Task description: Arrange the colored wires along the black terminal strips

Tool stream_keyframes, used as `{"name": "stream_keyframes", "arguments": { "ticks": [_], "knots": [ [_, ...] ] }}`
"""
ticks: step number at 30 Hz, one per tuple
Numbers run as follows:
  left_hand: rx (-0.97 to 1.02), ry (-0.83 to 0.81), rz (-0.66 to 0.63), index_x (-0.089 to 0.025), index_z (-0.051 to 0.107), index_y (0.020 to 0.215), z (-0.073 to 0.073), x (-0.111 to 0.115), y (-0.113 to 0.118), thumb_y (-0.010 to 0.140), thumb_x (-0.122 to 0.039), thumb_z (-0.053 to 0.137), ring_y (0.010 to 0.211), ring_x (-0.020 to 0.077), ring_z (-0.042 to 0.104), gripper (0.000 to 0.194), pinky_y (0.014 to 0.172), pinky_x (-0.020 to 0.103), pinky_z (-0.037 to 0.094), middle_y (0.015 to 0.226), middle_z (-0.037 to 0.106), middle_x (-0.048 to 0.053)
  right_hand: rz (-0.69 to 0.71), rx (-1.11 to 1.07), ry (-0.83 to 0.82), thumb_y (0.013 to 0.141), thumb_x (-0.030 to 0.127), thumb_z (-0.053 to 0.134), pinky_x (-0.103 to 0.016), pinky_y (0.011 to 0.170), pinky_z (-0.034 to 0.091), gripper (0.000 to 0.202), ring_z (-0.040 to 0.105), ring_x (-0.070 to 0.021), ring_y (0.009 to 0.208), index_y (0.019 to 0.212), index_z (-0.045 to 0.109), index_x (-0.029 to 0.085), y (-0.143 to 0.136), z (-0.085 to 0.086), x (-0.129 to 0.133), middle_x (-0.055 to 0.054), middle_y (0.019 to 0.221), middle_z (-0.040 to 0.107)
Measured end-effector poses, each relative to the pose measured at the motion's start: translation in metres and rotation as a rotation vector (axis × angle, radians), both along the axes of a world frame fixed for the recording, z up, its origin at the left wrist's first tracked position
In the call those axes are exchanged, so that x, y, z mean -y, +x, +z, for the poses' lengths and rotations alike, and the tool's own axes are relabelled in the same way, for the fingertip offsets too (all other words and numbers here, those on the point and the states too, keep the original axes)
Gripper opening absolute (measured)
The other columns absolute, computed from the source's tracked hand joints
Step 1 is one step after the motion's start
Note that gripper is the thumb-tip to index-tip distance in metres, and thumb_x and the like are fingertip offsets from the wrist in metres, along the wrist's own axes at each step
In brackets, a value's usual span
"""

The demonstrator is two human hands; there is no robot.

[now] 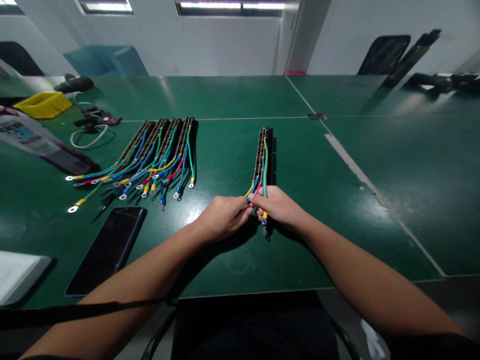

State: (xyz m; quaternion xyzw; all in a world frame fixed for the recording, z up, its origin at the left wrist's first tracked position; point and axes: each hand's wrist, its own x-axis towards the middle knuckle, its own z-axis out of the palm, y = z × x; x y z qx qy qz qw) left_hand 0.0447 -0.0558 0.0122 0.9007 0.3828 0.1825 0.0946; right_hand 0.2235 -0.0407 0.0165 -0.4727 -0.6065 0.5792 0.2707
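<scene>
A dark terminal strip (259,155) lies lengthwise on the green table in front of me, with yellow, blue, red and green wires running from it toward me. My left hand (226,215) is closed in a pinch on wires at the left, its fingertips meeting my right hand's. My right hand (281,206) is wrapped round the wire bundle (265,182), thumb across it. Ring terminals (264,222) at the wire ends hang out below my right fingers. Exactly which wires sit in each pinch is partly hidden by the fingers.
Several similar wired strips (165,140) lie side by side at left, ring terminals toward me. Nearby are a phone (108,250), a white box (20,275), a yellow bin (44,105), a cable (90,135) and a labelled package (41,142). Tape (352,167) marks the table at right.
</scene>
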Motion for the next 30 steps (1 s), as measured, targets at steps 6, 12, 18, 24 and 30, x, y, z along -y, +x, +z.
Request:
{"name": "stream_keyframes", "arguments": {
  "ticks": [6, 12, 18, 24, 30],
  "knots": [
    [0.027, -0.042, 0.022, -0.016, 0.059, 0.073, 0.0000, 0.0006, 0.0002, 0.087, -0.033, 0.050, 0.051, 0.0098, 0.050, 0.024, 0.051, 0.021, 0.028, 0.059, 0.058, -0.001, 0.003, 0.025, 0.016, 0.088, 0.030, 0.051, -0.019, 0.040, 0.040, 0.024, 0.050, -0.0092, 0.041, 0.070, 0.055, 0.014, 0.0006, -0.0016, -0.0005, 0.001, 0.047, 0.051],
    [0.011, -0.023, 0.012, -0.015, 0.058, 0.072, -0.0009, -0.0006, 0.0004, 0.088, -0.031, 0.048, 0.051, 0.0100, 0.049, 0.024, 0.050, 0.021, 0.026, 0.058, 0.057, -0.001, -0.020, 0.021, 0.013, 0.087, 0.029, 0.052, -0.019, 0.040, 0.039, 0.022, 0.049, -0.0085, 0.041, 0.071, 0.055, 0.014, -0.0001, 0.0004, 0.0008, 0.002, 0.048, 0.052],
    [0.025, -0.022, -0.003, -0.016, 0.057, 0.074, -0.0003, -0.0008, -0.0007, 0.090, -0.029, 0.044, 0.052, 0.0098, 0.050, 0.025, 0.051, 0.021, 0.028, 0.060, 0.057, -0.001, -0.019, 0.026, -0.007, 0.088, 0.028, 0.051, -0.019, 0.040, 0.040, 0.022, 0.050, -0.0087, 0.040, 0.071, 0.055, 0.014, -0.0011, 0.0017, 0.0008, 0.002, 0.048, 0.051],
    [0.039, -0.073, -0.005, -0.016, 0.059, 0.074, 0.0001, -0.0007, -0.0011, 0.086, -0.035, 0.052, 0.052, 0.0091, 0.050, 0.024, 0.051, 0.020, 0.028, 0.060, 0.059, -0.002, -0.027, 0.065, 0.036, 0.086, 0.030, 0.053, -0.020, 0.041, 0.039, 0.025, 0.049, -0.0092, 0.042, 0.067, 0.056, 0.014, -0.0003, 0.0017, 0.0005, 0.000, 0.050, 0.054],
    [0.046, -0.039, -0.012, -0.015, 0.056, 0.073, 0.0021, -0.0001, -0.0010, 0.092, -0.029, 0.042, 0.051, 0.0094, 0.047, 0.028, 0.051, 0.022, 0.027, 0.058, 0.055, -0.001, -0.030, 0.044, 0.017, 0.087, 0.030, 0.052, -0.021, 0.042, 0.040, 0.023, 0.050, -0.0101, 0.042, 0.070, 0.056, 0.014, -0.0008, 0.0020, 0.0011, 0.000, 0.050, 0.053]
  ]
}}
